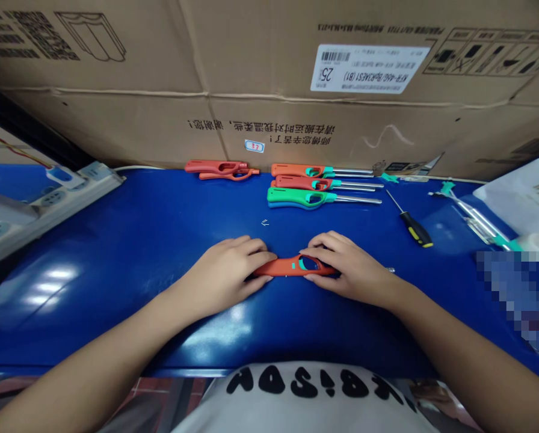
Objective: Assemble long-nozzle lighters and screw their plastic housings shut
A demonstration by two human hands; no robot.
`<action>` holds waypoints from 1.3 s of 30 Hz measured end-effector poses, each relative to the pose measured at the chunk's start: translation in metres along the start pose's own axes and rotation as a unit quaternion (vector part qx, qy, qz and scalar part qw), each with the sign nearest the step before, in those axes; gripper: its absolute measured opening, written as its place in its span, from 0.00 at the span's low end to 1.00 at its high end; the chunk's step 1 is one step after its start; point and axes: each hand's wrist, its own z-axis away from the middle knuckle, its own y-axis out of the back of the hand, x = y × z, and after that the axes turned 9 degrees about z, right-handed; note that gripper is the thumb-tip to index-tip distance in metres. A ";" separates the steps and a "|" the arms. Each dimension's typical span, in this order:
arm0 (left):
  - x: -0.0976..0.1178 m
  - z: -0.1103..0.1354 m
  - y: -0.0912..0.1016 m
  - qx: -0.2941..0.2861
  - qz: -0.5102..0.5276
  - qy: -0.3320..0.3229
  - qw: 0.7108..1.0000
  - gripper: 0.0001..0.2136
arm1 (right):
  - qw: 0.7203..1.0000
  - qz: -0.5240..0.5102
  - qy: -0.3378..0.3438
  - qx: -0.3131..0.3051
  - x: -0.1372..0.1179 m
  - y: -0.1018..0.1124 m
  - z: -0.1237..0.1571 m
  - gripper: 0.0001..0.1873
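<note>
An orange long-nosed lighter [284, 267] lies across the blue table in front of me, with a teal trigger in its dark finger loop. My left hand [233, 267] is closed on the handle end, thumb on the near side and fingers on the far side. At the loop end, my right hand [344, 264] grips the body between thumb and fingers. A bit of metal pokes out beyond my right wrist; most of the nozzle is hidden under that hand. Behind my hands lie several lighters with metal nozzles, a green lighter [292, 196] nearest.
Red and orange lighter bodies without nozzles [215, 168] rest by the cardboard box [260, 72] along the back. A black-yellow screwdriver [414, 227] lies right, near metal tubes [479, 219] and a white bag [522, 192]. A power strip [48, 201] stands left.
</note>
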 end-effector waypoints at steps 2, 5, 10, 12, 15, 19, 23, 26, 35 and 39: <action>0.000 0.000 -0.001 -0.001 0.002 -0.001 1.000 0.11 | 1.000 -0.002 -0.001 0.001 -0.001 0.001 0.000 0.17; 0.000 0.000 -0.002 -0.001 0.002 0.000 1.000 0.11 | 1.000 -0.006 -0.004 -0.001 -0.002 0.002 0.001 0.17; -0.001 0.001 -0.002 -0.003 0.010 0.009 1.000 0.11 | 1.000 0.000 -0.008 -0.010 -0.004 0.001 0.001 0.18; -0.001 0.002 -0.002 -0.006 0.016 0.015 1.000 0.10 | 1.000 0.005 -0.005 -0.007 -0.004 0.000 0.001 0.18; 0.000 0.002 -0.003 -0.005 0.027 0.028 0.999 0.10 | 1.000 0.002 -0.010 -0.001 -0.005 -0.001 0.002 0.20; 0.000 0.001 -0.006 0.010 0.064 0.056 0.996 0.09 | 0.998 -0.027 -0.048 0.007 -0.008 -0.004 0.002 0.20; -0.001 0.000 -0.007 0.008 0.083 0.074 0.994 0.10 | 0.995 -0.055 -0.081 0.010 -0.011 -0.008 0.000 0.20; -0.001 0.000 -0.006 0.006 0.063 0.064 0.996 0.11 | 0.993 -0.065 -0.093 0.017 -0.011 -0.011 0.000 0.20; -0.005 -0.003 -0.019 0.051 -0.055 -0.062 0.995 0.13 | 0.988 0.152 0.031 0.003 -0.008 -0.006 0.002 0.22; -0.007 -0.003 -0.025 0.085 -0.009 -0.082 0.993 0.12 | 0.990 0.136 0.037 -0.002 -0.006 -0.005 0.003 0.20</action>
